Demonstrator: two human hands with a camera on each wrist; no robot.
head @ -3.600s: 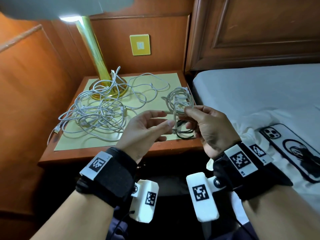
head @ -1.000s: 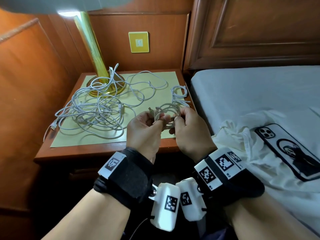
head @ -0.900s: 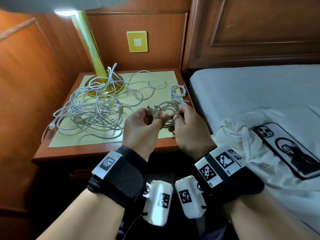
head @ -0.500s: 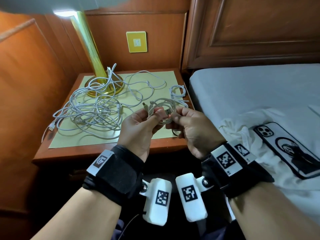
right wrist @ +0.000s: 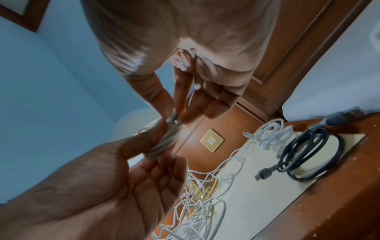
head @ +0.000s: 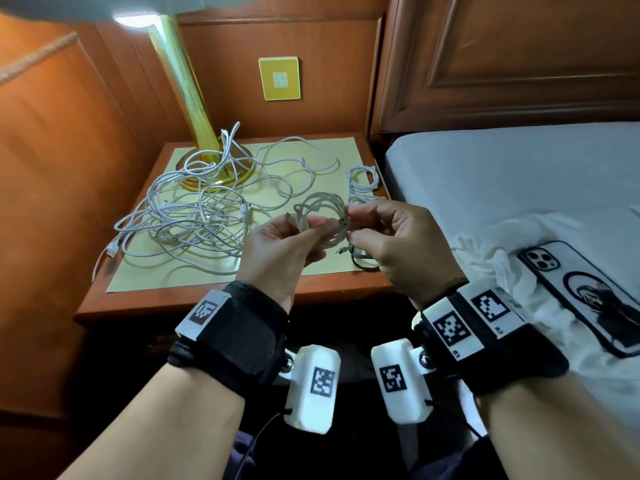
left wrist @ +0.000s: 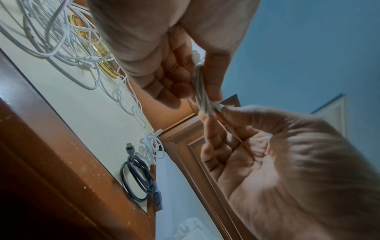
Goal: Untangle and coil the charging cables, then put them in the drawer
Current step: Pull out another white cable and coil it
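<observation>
Over the nightstand's front, both hands hold a small coiled white cable. My left hand pinches the coil's left side between thumb and fingers. My right hand pinches the plug end at the coil's right side. The left wrist view has the coil edge-on between the two hands, as does the right wrist view, where the coil looks blurred. A big tangle of white cables lies on the nightstand's left half. A small white coil and a black coil lie at its right edge.
A brass lamp base stands at the nightstand's back left, with cable loops draped over it. The wooden nightstand edge runs just ahead of my wrists. A bed is to the right, with a phone on white cloth.
Earlier my right hand held the coil alone, with the left hand open beside it. The left hand then took hold of it. Both hands have since stayed on it, shifting slightly.
</observation>
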